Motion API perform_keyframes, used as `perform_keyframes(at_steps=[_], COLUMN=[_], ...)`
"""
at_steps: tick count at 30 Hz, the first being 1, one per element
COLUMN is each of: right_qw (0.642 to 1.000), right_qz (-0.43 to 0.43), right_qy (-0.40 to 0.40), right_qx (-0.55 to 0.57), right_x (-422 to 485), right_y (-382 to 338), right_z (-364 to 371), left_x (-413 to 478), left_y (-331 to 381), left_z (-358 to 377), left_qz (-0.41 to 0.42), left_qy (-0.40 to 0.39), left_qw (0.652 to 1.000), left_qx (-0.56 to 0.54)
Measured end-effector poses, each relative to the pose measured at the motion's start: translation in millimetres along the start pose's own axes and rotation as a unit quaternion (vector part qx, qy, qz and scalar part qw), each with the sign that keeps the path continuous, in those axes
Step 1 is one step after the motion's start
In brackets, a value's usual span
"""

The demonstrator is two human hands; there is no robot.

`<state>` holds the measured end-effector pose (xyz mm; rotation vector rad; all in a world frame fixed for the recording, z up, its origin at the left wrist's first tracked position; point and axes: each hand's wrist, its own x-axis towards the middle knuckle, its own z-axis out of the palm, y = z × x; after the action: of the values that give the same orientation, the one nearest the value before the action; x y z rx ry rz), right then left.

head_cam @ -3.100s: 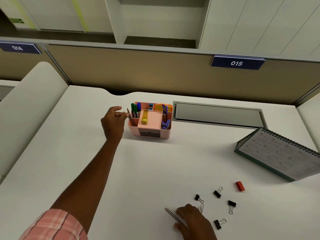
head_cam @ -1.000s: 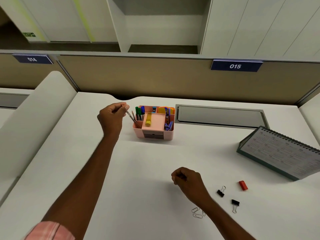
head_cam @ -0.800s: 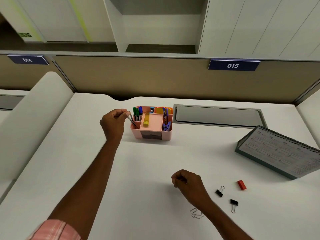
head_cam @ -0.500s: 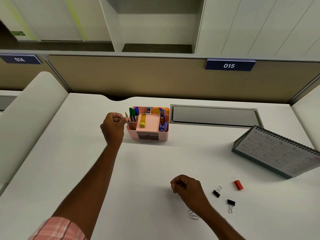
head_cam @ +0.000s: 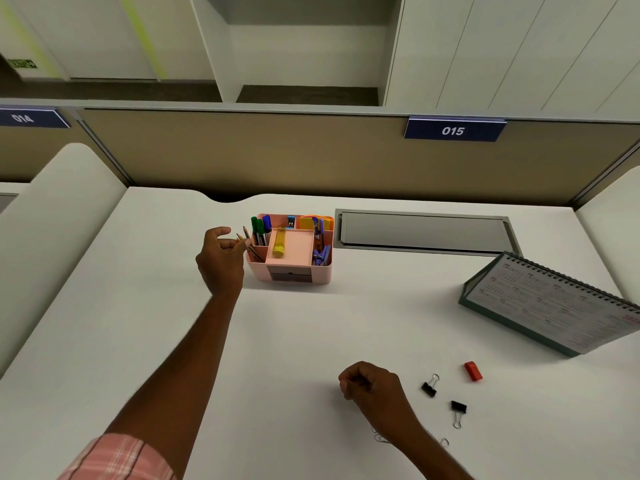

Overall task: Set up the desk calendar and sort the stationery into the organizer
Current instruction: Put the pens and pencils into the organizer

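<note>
The pink organizer point(head_cam: 294, 271) stands at the middle back of the white desk. It holds green and blue markers point(head_cam: 260, 227), a yellow tube point(head_cam: 278, 245) and pencils point(head_cam: 246, 234) in its front left compartment. My left hand point(head_cam: 220, 261) is just left of it, fingers apart, fingertips beside the pencil tops. My right hand point(head_cam: 372, 388) is a closed fist near the front; what it holds is hidden. Two black binder clips point(head_cam: 429, 388) point(head_cam: 459, 408), a red eraser point(head_cam: 473, 371) and paper clips point(head_cam: 379, 438) lie around it. The desk calendar point(head_cam: 554, 303) stands at the right.
A grey cable hatch point(head_cam: 422, 232) is set into the desk right of the organizer. A tan partition point(head_cam: 311, 157) closes the back, and curved white dividers point(head_cam: 52, 220) flank both sides.
Two of the binder clips left the desk as my right hand closed and lifted. My left hand set a pencil into the organizer and its fingers have just spread.
</note>
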<state>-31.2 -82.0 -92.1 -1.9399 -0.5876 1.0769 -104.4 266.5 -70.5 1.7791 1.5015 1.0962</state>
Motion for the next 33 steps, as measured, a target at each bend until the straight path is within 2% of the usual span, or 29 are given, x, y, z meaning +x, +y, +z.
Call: perform_keyframes(at_steps=[14, 19, 22, 25, 28, 31, 33], right_qw=[1.0, 1.0, 1.0, 1.0, 1.0, 0.997, 0.987], right_qz=[-0.004, 0.012, 0.014, 0.006, 0.0, 0.001, -0.023], right_qy=[-0.003, 0.002, 0.001, 0.001, 0.021, 0.076, 0.142], right_qx=[-0.011, -0.014, -0.009, -0.003, -0.001, -0.002, -0.076], right_x=[-0.7, 0.5, -0.2, -2.2, -4.0, -3.4, -0.2], right_y=[7.4, 14.3, 18.5, 22.9, 23.0, 25.8, 35.8], right_z=[-3.6, -7.2, -11.6, -15.7, -19.9, -27.6, -40.0], left_x=[-0.3, 1.6, -7.9, -30.4, -63.4, -98.1, -120.2], left_y=[-6.2, -8.2, -1.8, 11.8, 25.9, 35.5, 38.1], left_z=[6.6, 6.4, 5.3, 1.8, 1.3, 6.2, 10.6], left_qz=[-0.022, -0.036, -0.032, -0.001, 0.069, 0.111, 0.136], left_qy=[-0.029, -0.066, -0.049, -0.018, 0.002, -0.027, -0.063], left_qw=[0.999, 0.997, 0.998, 1.0, 0.996, 0.992, 0.988], left_qx=[0.012, 0.009, 0.01, 0.024, 0.052, 0.051, 0.037])
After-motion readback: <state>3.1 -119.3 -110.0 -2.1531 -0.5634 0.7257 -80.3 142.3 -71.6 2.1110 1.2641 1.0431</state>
